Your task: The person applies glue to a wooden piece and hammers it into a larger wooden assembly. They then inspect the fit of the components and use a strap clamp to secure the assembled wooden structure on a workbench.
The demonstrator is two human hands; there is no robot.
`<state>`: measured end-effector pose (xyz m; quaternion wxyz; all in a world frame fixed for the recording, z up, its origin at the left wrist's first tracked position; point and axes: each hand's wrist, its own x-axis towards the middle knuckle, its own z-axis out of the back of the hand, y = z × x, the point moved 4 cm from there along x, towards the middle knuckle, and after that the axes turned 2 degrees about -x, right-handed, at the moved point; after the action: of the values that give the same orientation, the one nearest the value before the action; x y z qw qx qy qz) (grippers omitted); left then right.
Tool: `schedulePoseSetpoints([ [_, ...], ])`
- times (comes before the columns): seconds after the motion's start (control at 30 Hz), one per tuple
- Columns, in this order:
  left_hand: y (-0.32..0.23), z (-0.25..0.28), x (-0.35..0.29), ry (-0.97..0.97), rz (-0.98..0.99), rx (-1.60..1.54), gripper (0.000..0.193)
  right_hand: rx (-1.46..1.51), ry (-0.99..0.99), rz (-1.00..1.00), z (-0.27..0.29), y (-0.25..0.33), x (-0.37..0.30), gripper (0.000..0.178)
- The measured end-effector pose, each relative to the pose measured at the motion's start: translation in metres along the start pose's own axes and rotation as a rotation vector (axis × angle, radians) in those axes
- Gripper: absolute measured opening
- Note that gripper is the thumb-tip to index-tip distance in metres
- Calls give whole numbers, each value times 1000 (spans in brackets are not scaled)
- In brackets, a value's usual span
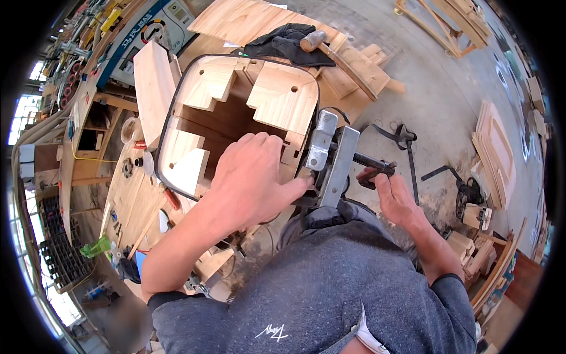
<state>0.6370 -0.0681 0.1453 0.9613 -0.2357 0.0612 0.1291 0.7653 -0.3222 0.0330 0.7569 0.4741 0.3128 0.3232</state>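
Observation:
A hollow wooden box (283,94) with rounded corners and stepped, drilled corner blocks stands in front of me. A black strap (171,127) runs round its outside. My left hand (250,177) lies over the near edge of the box, its fingers curled down toward the hollow and its thumb stretched to the clamp. Fingertips on that side are hidden. The metal strap clamp (339,168) sits against the box's right side, close to my body. My right hand (398,197) is closed on the dark handle (377,170) at the end of the clamp's threaded screw.
Behind the box lie a mallet (339,56), a dark cloth (283,44) and wooden boards (247,17). A tall wooden block (154,88) stands at its left. Loose straps (407,137) lie on the floor at right, near stacked panels (495,153). Tools cover the left workbench (138,206).

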Motion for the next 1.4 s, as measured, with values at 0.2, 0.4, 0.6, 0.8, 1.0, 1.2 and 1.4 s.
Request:
schedulePoseSetpoints([
  [0.2, 1, -12, -2, -132, -37, -10, 35, -40, 19, -3, 3, 1, -1, 47],
  [0.4, 2, -12, -1, -192, -31, -42, 33, -112, 22, -2, 5, 14, -2, 40],
  [0.6, 4, -12, 2, -153, -2, -51, 32, -48, -26, 11, 0, 8, -6, 37],
  [0.8, 2, -4, 1, -125, 34, -81, 41, -119, -1, -57, 0, 14, -6, 36],
  [1.0, -6, 0, -5, -170, -2, -79, 51, 23, 28, -179, 0, 21, -10, 46],
  [1.2, -34, 25, 16, -210, -514, 194, 79, 197, 117, -448, 1, 37, -15, 55],
  [1.4, -27, -1, 48, -23, -505, 69, 72, 210, 170, -590, 7, 61, -22, 42],
])
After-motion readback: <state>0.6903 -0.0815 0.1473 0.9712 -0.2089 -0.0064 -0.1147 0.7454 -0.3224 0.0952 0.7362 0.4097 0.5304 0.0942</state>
